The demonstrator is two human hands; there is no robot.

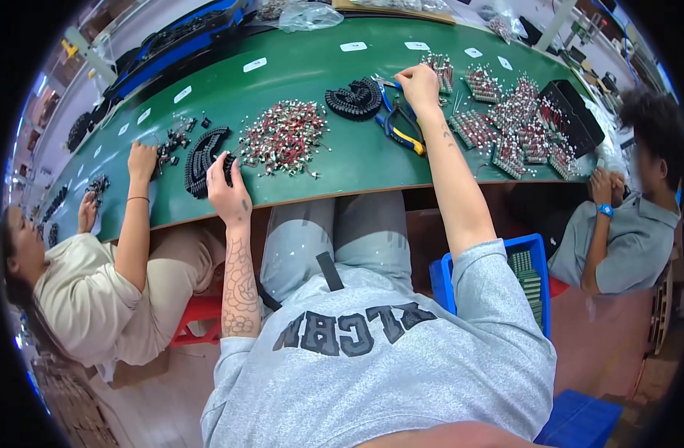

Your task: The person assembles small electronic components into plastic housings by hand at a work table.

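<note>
My left hand (228,193) is at the table's near edge, its thumb and forefinger bent round a small black part (229,167). Right beside it lies a curved cluster of black plastic parts (200,160). My right hand (420,86) reaches farther out with its fingertips pinched together; whatever they grip is too small to make out. Just left of those fingers are blue-handled cutters (387,95), and pliers with yellow-and-black handles (408,138) lie below. Between my hands spread a heap of small white connectors with red wires (284,138) and another black cluster (355,99).
Small circuit boards with wired connectors (517,119) pile up at the right, by a black bin (572,118). A blue crate (536,250) with green boards stands below the table (357,160). Co-workers sit at both sides; one person's hand (142,160) works near my left.
</note>
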